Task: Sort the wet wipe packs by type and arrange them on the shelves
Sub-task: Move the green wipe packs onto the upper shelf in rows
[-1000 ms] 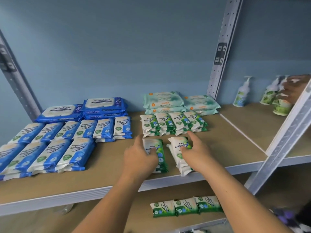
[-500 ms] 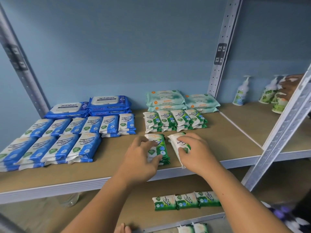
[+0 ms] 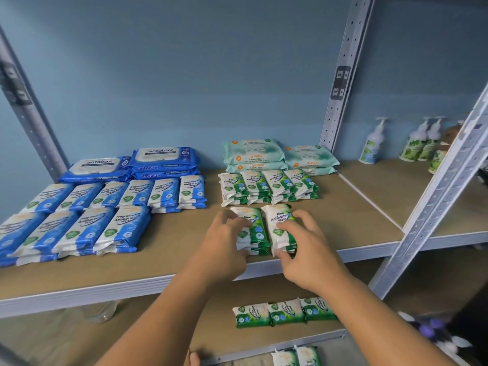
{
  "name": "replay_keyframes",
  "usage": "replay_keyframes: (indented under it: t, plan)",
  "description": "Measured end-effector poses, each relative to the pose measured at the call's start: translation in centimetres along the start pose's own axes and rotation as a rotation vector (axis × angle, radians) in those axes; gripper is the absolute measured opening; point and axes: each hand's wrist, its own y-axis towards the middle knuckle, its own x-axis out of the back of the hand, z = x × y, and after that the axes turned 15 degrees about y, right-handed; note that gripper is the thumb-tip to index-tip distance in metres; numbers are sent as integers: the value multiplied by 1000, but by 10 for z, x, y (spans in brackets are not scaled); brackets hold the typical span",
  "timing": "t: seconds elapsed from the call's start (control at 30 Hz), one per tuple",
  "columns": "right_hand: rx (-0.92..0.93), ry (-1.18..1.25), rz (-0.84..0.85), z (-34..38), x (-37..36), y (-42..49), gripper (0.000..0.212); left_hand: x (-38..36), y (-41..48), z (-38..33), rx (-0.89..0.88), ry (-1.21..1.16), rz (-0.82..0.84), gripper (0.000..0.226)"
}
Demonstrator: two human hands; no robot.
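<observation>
item: pine antibacterial wipes packs, two short stacks, centre of frame, at the front of the upper shelf (image 3: pixel 179 241), just before the back row of pine packs (image 3: pixel 266 184).
left hand (image 3: pixel 224 249): grip curled round the left stack (image 3: pixel 254 231).
right hand (image 3: pixel 309 249): grip curled round the right stack (image 3: pixel 278 220).
step, by judgement: squaring a front row.
next: release, then fetch the three pine packs (image 3: pixel 286 311) on the lower shelf (image 3: pixel 216 326).

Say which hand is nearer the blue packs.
Left. The left hand grips the left pine pack, right of the blue packs; the right hand grips the right pine pack beyond.
</observation>
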Motion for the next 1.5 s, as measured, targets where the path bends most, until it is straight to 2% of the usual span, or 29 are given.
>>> replay_keyframes:
  t: [0.13,0.43,0.67,0.73,0.9,1.13,1.3,1.5]
  plan:
    - [-3,-63,-67,-2,-6,0,40,-10,8,-15,-30,-4,-15,54]
    - [-181,-209,-244,-40,43,2,37,-54,46,-80,-159,-55,-2,55]
    - [-276,-297,-401,-97,77,20,59,-94,107,-129,-272,-56,36,56]
    - [-268,-266,-420,-113,84,29,61,-102,121,-137,-312,20,4,56]
    - [-232,-222,-442,-138,89,62,58,-114,158,-137,-425,391,-244,51]
    - [-119,-185,-428,-160,80,110,55,-119,194,-132,-283,568,-288,50]
    - [-38,-60,-390,-176,80,144,55,-124,212,-136,-164,571,-238,48]
    - [-15,24,-363,-185,76,161,62,-131,220,-130,-113,551,-241,45]
